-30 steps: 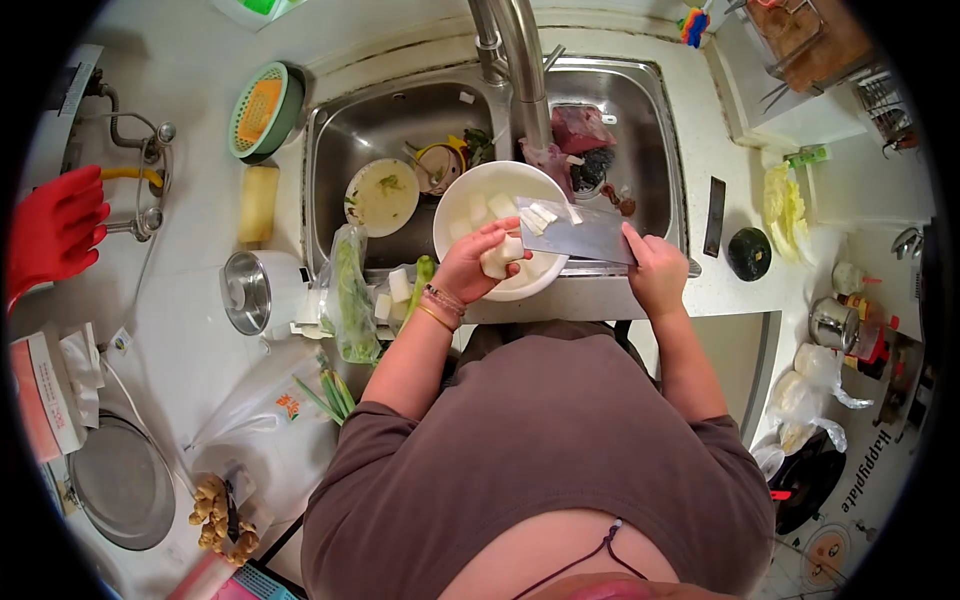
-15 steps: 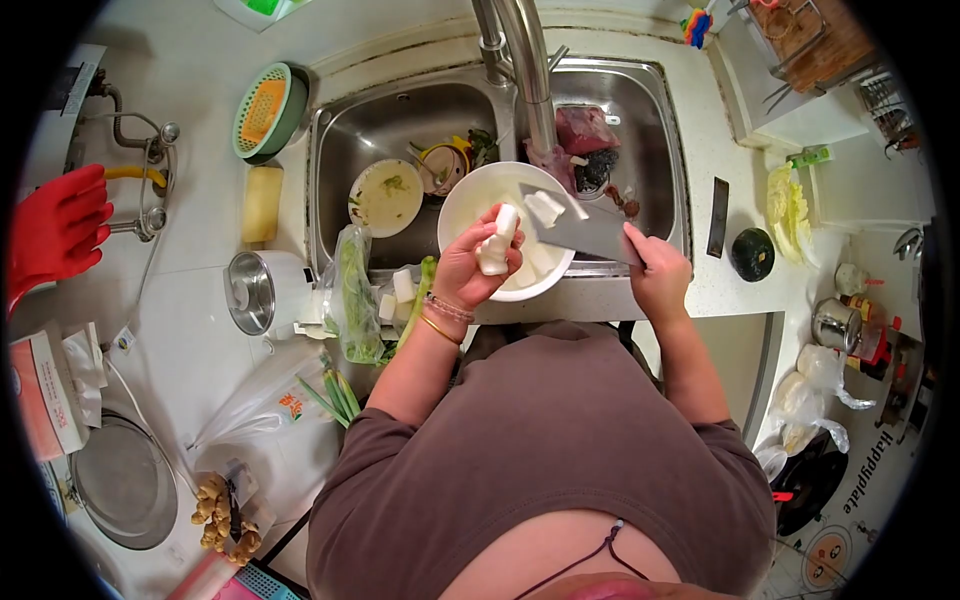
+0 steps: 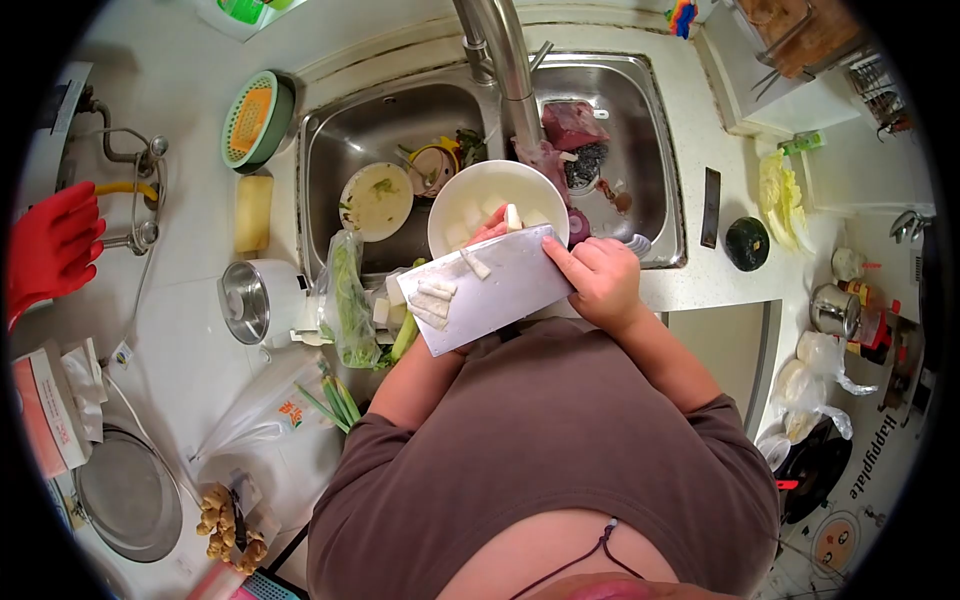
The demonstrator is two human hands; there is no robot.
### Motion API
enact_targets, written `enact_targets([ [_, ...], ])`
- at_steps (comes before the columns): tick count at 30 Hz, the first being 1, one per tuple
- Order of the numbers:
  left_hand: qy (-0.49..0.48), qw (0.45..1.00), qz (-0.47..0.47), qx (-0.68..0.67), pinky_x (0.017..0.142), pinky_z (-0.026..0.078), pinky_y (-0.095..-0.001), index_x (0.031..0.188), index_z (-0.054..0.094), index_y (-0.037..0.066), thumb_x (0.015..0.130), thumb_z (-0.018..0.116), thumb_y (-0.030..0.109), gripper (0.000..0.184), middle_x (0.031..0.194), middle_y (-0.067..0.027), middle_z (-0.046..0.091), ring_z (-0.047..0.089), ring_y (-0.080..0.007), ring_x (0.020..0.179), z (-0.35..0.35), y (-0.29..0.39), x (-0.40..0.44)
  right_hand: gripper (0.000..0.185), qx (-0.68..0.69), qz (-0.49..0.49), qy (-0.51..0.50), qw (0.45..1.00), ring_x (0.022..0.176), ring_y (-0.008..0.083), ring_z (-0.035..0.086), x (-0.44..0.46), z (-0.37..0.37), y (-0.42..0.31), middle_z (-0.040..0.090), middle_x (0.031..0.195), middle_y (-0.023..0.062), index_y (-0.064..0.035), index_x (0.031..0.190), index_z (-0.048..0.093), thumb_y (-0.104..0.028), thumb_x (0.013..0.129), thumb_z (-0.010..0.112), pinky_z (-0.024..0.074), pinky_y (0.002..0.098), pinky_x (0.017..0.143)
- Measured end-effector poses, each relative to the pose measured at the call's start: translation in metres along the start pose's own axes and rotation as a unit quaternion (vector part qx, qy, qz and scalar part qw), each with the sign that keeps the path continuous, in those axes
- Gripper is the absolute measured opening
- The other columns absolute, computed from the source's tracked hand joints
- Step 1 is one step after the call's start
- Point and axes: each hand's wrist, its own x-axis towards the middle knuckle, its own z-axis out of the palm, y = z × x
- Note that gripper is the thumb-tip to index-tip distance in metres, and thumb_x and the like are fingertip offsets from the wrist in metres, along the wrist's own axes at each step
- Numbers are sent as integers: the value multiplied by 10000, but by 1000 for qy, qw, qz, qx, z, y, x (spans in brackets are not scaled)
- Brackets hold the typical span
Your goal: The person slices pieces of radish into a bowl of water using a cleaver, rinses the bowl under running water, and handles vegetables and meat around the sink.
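Observation:
My right hand is closed round the handle of a cleaver, its broad blade turned flat across the front of my left hand. Several thin white slices cling to the blade. Behind the blade only fingers of my left hand show, closed on a white vegetable piece; the palm is hidden. Just beyond both hands stands a white bowl with pale pieces inside, at the sink's front edge.
The double sink holds a dirty plate on the left and raw meat on the right, under the faucet. Bagged greens and white chunks lie left of my hands. A dark round squash sits right.
The cleaver has swung left and toward me, its blade now flat with slices on it and covering most of my left hand. The view has shifted slightly.

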Motion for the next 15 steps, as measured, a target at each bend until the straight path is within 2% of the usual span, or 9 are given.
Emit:
enact_targets([
  [9, -8, 999, -47, 5, 828, 576, -359, 1402, 388, 177, 1003, 478, 178, 409, 1178, -118, 617, 656, -224, 996, 12, 9, -6, 398, 4, -11, -8, 1000, 566, 196, 514, 3, -3, -1, 484, 628, 12, -96, 1062, 706, -106, 679, 596, 404, 344, 522],
  [12, 41, 997, -50, -38, 797, 586, -376, 1391, 406, 186, 999, 489, 183, 401, 1181, -118, 612, 656, -235, 1000, 12, 5, -4, 394, -2, -7, -5, 1000, 565, 198, 515, 3, -3, 1, 484, 627, 11, -97, 1059, 704, -106, 681, 593, 403, 346, 520],
  [15, -8, 999, -33, 3, 805, 586, -367, 1394, 407, 159, 1003, 486, 203, 402, 1189, -120, 607, 655, -232, 1007, 9, 6, -1, 394, -4, -1, -6, 1000, 569, 201, 519, 3, -3, 3, 489, 630, 12, -99, 1060, 703, -104, 682, 590, 408, 349, 522],
])
